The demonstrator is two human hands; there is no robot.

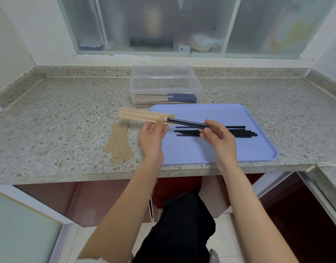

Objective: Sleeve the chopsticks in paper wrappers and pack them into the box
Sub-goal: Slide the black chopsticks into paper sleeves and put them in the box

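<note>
Your left hand (pixel 153 135) pinches the open end of a tan paper wrapper (pixel 142 116), thumb and fingers curled round its mouth, and the wrapper runs off toward 9 o'clock, held above the left edge of the tray. Your right hand (pixel 216 135) grips a pair of black chopsticks (pixel 188 122) near their thick ends, fingers curled round them; their tips are already inside the wrapper's mouth, and the exposed length slopes down from the wrapper toward 3 o'clock into your right hand. Both hands hover above the lavender tray (pixel 210 152), which sits on the speckled stone counter (pixel 59 114) in front of you. On the tray, just beyond your right hand toward 2 o'clock, lies a loose bundle of bare black chopsticks (pixel 237 132), roughly parallel to the counter's front edge. At 12 o'clock from the tray, touching or just beside its far rim, stands the clear plastic box (pixel 165 80); inside it lie several sleeved pairs (pixel 163 97), paper ends to the left and dark ends to the right. At 9 o'clock from your left hand, on the bare counter, a fan of empty tan wrappers (pixel 119 145) lies flat, overlapping one another and reaching toward the counter's front edge. Behind the box runs a frosted sliding window (pixel 163 25).
</note>
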